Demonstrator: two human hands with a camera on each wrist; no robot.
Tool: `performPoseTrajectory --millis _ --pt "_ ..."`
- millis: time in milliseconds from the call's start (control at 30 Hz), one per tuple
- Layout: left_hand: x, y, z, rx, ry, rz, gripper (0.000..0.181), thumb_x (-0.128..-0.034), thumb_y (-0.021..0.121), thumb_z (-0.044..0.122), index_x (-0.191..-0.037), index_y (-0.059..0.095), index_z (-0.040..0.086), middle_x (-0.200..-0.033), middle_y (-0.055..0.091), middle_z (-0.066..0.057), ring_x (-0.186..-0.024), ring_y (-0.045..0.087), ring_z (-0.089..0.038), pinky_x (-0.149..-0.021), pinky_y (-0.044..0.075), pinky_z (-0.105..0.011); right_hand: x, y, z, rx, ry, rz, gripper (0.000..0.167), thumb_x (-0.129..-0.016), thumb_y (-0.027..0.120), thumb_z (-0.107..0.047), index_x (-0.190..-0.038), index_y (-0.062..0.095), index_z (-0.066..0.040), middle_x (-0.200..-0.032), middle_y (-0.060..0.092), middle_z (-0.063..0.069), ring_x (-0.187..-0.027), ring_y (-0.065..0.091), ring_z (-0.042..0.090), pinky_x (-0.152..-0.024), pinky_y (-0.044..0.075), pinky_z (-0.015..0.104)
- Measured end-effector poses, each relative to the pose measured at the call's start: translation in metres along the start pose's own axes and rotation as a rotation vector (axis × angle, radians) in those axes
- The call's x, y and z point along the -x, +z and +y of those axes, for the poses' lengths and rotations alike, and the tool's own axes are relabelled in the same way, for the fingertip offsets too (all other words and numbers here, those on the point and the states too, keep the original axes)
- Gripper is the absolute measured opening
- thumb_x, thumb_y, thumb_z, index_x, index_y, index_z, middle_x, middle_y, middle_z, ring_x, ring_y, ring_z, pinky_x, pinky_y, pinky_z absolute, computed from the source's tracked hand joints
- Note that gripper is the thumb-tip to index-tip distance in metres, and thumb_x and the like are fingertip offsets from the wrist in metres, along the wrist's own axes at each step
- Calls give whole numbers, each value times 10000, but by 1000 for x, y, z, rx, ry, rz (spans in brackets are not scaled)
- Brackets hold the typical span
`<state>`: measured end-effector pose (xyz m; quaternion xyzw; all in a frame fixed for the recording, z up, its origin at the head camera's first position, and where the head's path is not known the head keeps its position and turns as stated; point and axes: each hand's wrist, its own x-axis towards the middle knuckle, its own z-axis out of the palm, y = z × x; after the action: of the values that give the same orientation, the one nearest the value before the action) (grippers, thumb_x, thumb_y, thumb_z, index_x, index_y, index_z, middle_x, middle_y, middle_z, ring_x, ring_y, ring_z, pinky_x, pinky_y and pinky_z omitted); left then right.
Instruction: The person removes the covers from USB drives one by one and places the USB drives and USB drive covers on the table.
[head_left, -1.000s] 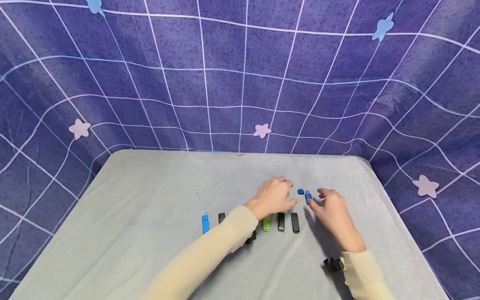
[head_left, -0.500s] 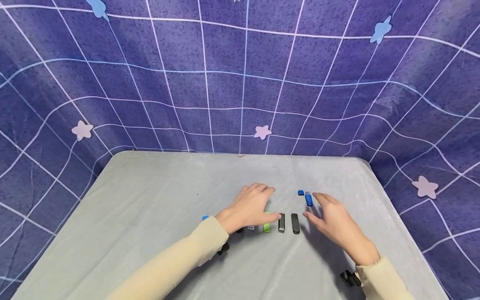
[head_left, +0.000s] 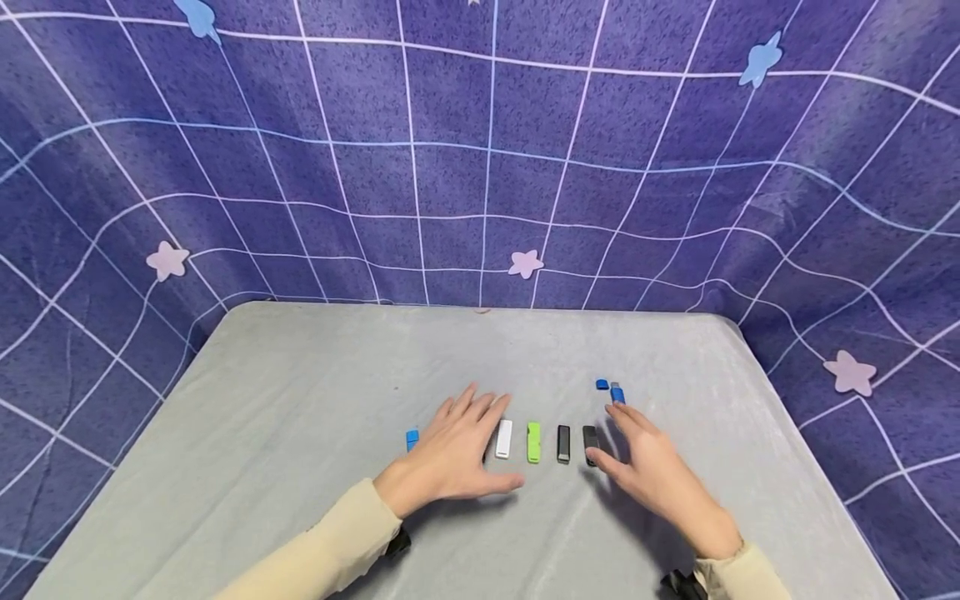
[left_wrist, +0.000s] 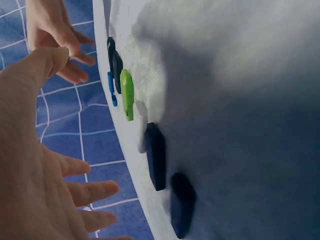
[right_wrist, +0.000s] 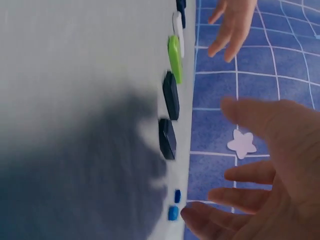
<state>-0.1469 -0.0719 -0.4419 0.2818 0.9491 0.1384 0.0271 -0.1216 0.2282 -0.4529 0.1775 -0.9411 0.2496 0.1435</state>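
Green stick (head_left: 533,442), white stick (head_left: 504,439) lie on a surface (head_left: 300,367).
Left grip (head_left: 453,457) and right grip (head_left: 662,477) hover spread, uncapped blue stick (head_left: 617,395) at the right's eleven o'clock.

We see a lime-green stick (head_left: 533,442), a white stick (head_left: 504,439), black sticks (head_left: 563,444), a bright-blue stick (head_left: 412,437), a deeper-blue stick (head_left: 617,392) and blue cap (head_left: 602,384), a plain pale-grey table (head_left: 300,358), cream sleeves (head_left: 318,546), and a violet-blue backdrop (head_left: 450,92) gridded in white and light blue, with pinkish stars (head_left: 525,264).
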Motion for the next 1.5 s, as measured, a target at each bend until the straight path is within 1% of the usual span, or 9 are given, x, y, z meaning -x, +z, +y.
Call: performPoseTrajectory --millis 133,267,467,667,833,967,1100,1300,1500 --pt "14 1 -3 14 -15 27 1117 -784 626 816 -1633 287 174 -1604 437 -89 -1541 270 -424 -1191 295 -650 2 10 -4 -16 52 24 553 -878 810 -205 -1301 625 99 -1186 680 256 -1053 684 397 -931 551 550" --pt "27 1 -5 -3 -32 59 1115 -771 636 814 -1625 306 177 -1585 461 -78 -1533 297 -407 -1182 316 -638 2 18 -7 -40 141 7 487 -884 795 -160 -1264 646 106 -1032 683 195 -872 653 279 -799 560 492" --pt "50 0 -6 -19 -45 113 1112 -749 673 800 -1609 344 176 -1569 470 -95 -1525 314 -407 -1179 339 -607 5 31 -13 -62 245 17 375 -879 780 -124 -1168 691 98 -929 675 155 -838 638 261 -777 548 474" --pt "66 -2 -3 -28 -43 167 1113 -743 694 785 -1608 353 174 -1570 470 -95 -1522 325 -406 -1144 383 -620 3 40 -22 -24 316 23 332 -883 763 -137 -1092 698 113 -928 673 218 -877 664 359 -786 543 520" --pt "74 -1 -2 -15 -36 197 1095 -738 725 761 -1593 381 168 -1553 491 -87 -1510 352 -402 -1142 393 -610 0 42 -25 8 385 -22 391 -894 760 -170 -1110 678 145 -952 670 254 -870 666 367 -767 551 514" --pt "80 0 -2 -4 -47 216 1087 -738 741 742 -1592 381 175 -1532 512 -48 -1492 393 -370 -1136 408 -582 -3 42 -25 21 417 -55 412 -878 785 -174 -1107 674 150 -917 669 231 -817 645 313 -719 542 480" --pt "83 1 -2 -2 -49 229 1080 -738 748 729 -1592 383 177 -1524 519 -20 -1463 432 -355 -1126 420 -561 -4 41 -24 13 429 -61 339 -855 801 -146 -1030 689 122 -810 646 156 -734 585 252 -648 504 429" --pt "87 1 -1 -6 -44 235 1083 -735 749 731 -1594 383 181 -1532 512 7 -1455 443 -344 -1122 424 -561 -4 39 -23 -16 456 -45 286 -834 809 -124 -993 708 92 -792 671 123 -734 613 240 -666 522 414" --pt "88 1 -1 6 -53 231 1087 -733 751 732 -1598 374 193 -1540 505 14 -1463 435 -339 -1128 418 -558 -4 38 -23 -37 486 -42 207 -829 809 -122 -919 710 36 -747 650 65 -695 588 205 -635 490 357"
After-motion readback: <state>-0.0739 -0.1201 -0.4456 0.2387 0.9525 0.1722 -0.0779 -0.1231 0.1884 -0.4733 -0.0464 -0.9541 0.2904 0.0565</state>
